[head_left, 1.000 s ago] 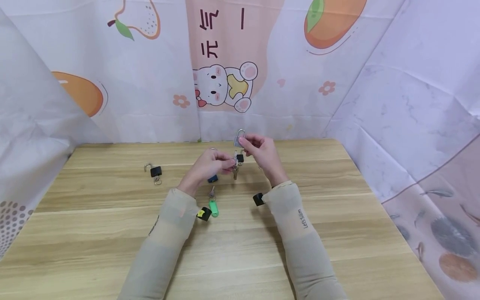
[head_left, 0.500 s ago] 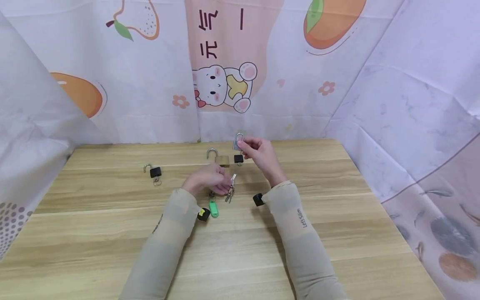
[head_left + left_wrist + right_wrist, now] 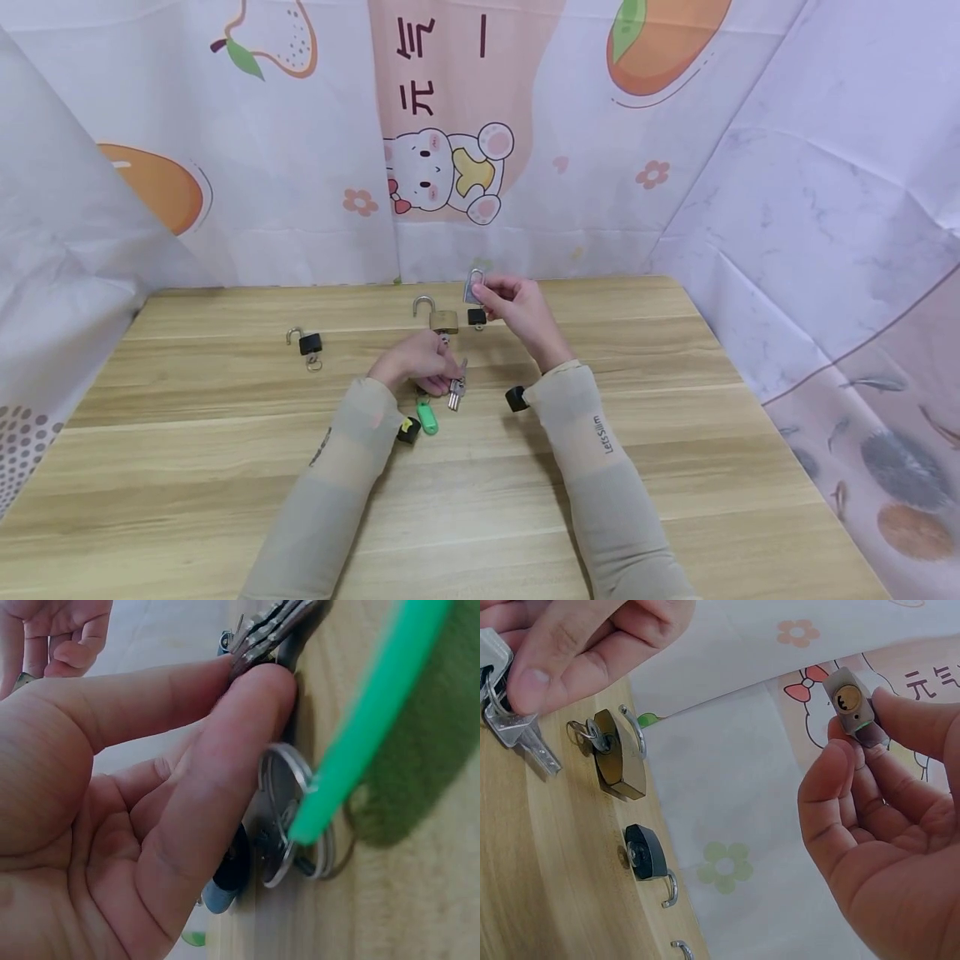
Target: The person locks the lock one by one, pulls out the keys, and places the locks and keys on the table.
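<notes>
Between thumb and forefinger my left hand [image 3: 420, 360] pinches a bunch of silver keys [image 3: 456, 393], low over the wooden table. The keys also show in the left wrist view [image 3: 274, 634]. Beside that hand, a green key tag [image 3: 427, 417] lies with its ring, partly hidden by the fingers. My right hand [image 3: 525, 312] grips a small silver padlock [image 3: 472, 289] off the table, its shackle up. In the right wrist view, that padlock [image 3: 847, 697] shows its round brass keyhole. Just beyond the left hand lies a brass padlock [image 3: 444, 322] with an unlatched shackle and a key in it.
A small black padlock [image 3: 477, 317] lies below the right hand's fingers. Another black padlock [image 3: 310, 343], shackle swung out and key ring attached, is at the left. Small black blocks sit at the left sleeve [image 3: 408, 430] and right sleeve [image 3: 516, 398]. A printed curtain [image 3: 300, 208] hangs behind.
My left hand has come down from near the silver padlock toward the green tag, keys still pinched, uncovering the brass padlock. The right hand has shifted slightly left and down with its padlock.
</notes>
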`<state>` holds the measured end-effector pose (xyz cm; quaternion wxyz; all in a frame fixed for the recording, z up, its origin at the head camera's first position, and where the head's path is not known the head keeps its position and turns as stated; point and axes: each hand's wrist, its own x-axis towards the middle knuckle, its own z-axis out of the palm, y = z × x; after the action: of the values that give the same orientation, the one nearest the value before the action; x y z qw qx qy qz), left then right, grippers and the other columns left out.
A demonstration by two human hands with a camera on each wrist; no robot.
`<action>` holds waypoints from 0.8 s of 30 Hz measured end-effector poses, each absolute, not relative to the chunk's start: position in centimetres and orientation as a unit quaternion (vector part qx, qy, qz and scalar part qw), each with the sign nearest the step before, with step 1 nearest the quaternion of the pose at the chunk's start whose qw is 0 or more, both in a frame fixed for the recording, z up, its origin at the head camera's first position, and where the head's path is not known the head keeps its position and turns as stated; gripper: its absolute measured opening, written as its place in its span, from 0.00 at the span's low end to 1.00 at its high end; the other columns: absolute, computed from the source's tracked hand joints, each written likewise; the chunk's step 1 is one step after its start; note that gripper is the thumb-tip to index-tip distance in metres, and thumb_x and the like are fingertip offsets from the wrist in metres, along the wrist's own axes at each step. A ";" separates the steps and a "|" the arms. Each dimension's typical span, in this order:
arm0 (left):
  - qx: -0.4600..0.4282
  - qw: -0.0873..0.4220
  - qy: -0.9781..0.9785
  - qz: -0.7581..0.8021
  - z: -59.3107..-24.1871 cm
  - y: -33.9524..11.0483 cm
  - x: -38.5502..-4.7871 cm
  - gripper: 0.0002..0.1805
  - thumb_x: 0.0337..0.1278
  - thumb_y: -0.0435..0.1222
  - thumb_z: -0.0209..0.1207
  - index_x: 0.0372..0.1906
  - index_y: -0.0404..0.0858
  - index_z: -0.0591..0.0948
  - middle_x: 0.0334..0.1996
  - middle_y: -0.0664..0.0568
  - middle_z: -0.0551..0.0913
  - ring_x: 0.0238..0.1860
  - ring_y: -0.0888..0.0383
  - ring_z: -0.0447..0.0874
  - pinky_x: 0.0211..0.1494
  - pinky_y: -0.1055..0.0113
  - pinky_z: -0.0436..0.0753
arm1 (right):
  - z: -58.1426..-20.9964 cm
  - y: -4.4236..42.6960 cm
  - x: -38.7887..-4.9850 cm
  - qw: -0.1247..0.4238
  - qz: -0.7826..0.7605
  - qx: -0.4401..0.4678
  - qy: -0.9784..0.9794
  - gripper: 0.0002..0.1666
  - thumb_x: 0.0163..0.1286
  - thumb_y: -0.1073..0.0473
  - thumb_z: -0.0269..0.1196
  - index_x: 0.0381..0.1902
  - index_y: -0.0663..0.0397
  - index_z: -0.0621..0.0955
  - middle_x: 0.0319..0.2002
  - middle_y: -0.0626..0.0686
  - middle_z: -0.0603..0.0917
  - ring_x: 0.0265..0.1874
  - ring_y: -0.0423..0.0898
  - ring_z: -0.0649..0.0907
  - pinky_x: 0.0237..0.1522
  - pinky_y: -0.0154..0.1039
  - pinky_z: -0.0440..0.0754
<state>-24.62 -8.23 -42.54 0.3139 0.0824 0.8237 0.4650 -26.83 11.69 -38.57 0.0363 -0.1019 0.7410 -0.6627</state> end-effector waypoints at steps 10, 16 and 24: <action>0.090 0.274 0.841 0.458 -42.3 -8.4 -24.8 0.10 0.60 0.37 0.70 0.34 0.32 0.88 0.26 0.46 0.86 0.25 0.57 0.84 0.33 0.65 0.88 | -39.2 11.8 -27.2 0.061 -0.653 -0.104 0.748 0.14 0.73 0.58 0.67 0.47 0.66 0.85 0.37 0.60 0.85 0.31 0.47 0.81 0.35 0.34 0.83; 0.080 0.206 0.825 0.520 -42.2 -8.9 -25.4 0.14 0.62 0.36 0.69 0.48 0.31 0.86 0.37 0.43 0.88 0.35 0.50 0.88 0.40 0.60 0.89 | -40.2 11.8 -27.6 0.096 -0.633 -0.080 0.764 0.16 0.73 0.58 0.67 0.50 0.65 0.84 0.38 0.61 0.85 0.32 0.51 0.82 0.41 0.43 0.86; 0.082 0.181 0.782 0.591 -42.8 -8.7 -26.2 0.17 0.65 0.32 0.66 0.54 0.28 0.82 0.46 0.37 0.87 0.44 0.43 0.88 0.46 0.57 0.88 | -41.9 11.5 -28.2 0.147 -0.574 -0.060 0.803 0.16 0.74 0.62 0.64 0.55 0.68 0.82 0.39 0.57 0.85 0.31 0.49 0.82 0.38 0.41 0.87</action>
<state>-26.22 -8.71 -42.80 0.1809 0.0823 0.7816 0.5913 -28.22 11.51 -41.94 0.1469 -0.0596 0.8030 -0.5745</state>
